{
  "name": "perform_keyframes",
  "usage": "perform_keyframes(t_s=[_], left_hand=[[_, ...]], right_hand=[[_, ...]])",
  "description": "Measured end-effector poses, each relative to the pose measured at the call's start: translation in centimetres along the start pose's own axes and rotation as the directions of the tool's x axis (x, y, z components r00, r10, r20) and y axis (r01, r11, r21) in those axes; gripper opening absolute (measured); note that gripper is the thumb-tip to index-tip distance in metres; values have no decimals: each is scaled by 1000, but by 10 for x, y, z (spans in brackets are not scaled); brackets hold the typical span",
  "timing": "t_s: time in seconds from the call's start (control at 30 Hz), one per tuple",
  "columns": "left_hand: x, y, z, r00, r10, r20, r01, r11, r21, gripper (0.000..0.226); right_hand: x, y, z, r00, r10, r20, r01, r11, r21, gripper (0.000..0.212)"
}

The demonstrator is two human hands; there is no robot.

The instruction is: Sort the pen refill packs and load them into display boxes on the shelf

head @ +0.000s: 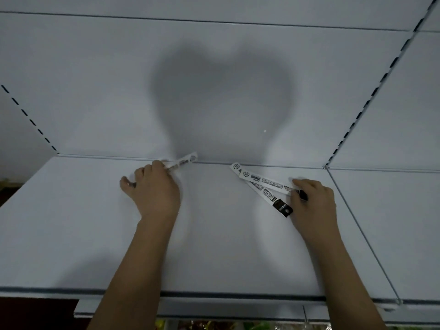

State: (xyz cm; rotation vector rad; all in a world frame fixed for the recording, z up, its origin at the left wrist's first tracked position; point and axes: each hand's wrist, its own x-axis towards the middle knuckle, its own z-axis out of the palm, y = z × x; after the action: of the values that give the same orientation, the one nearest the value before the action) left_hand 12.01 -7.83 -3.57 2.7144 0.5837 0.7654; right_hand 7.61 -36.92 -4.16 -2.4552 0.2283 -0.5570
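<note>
On the white shelf point(71, 234), my left hand point(152, 189) pinches a thin white pen refill pack point(182, 160) whose far end reaches the back wall. My right hand point(313, 201) grips the near ends of two long white refill packs point(258, 181) with barcodes and black ends. These two cross each other and fan out toward the back of the shelf. One black end point(282, 208) sticks out to the left of my right hand. No display box is in view.
The white back panel point(95, 91) rises behind the shelf, with slotted uprights at the left point(28, 115) and right point(371, 96). A second shelf section point(392, 210) adjoins on the right. Below the front edge, a lower shelf and some coloured goods point(214, 326) show.
</note>
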Motion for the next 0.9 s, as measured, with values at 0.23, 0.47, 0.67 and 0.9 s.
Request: perform_keyframes(t_s=[0.23,0.47,0.67,0.9], left_hand=[[-26,41,-36,920,388,-59,-367,797,-481,24],[-53,65,-15,641,753,-149,-761,600,-245,58],[-46,57,-6,646,751,-136,-763,638,-102,17],[-44,50,-14,795,605,53,-550,754,-359,14]], right_hand=[[-3,-3,-1,995,102,-15,-102,991,-85,16],[-12,-15,-6,936,-349,-38,351,925,144,14],[-16,-22,-8,929,-355,103,283,862,420,29],[-13,-12,3,992,-104,76,96,991,96,30]])
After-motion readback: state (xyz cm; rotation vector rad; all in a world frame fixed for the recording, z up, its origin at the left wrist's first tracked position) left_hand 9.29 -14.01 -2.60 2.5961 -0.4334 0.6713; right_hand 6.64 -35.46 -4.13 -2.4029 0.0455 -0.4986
